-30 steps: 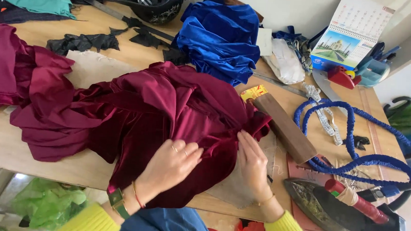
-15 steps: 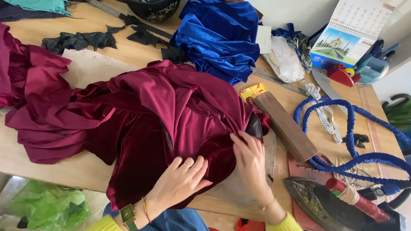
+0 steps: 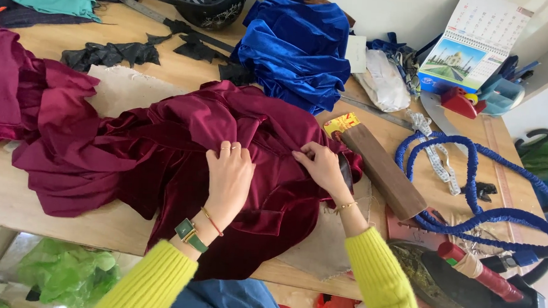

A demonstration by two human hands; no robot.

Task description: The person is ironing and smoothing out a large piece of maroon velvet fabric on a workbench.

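Left hand (image 3: 228, 170) pinching maroon velvet (image 3: 161, 154) | right hand (image 3: 322, 166) gripping its fold, left of wood block (image 3: 382, 171) | velvet mid-table (image 3: 52, 205) | keep the fold taut (nap slips easily)

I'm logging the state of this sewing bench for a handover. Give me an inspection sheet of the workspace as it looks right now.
Surface: wooden table, mostly covered.
Job's things: maroon velvet garment spread out, partly over the front edge.
Clutter: blue velvet fabric, black scraps, wooden block, measuring tape, desk calendar, helmet.
Grippers: left hand and right hand both pinch the maroon fabric.
Cables: blue braided cord looped toward the iron.
Surroundings: green plastic bag below the table.
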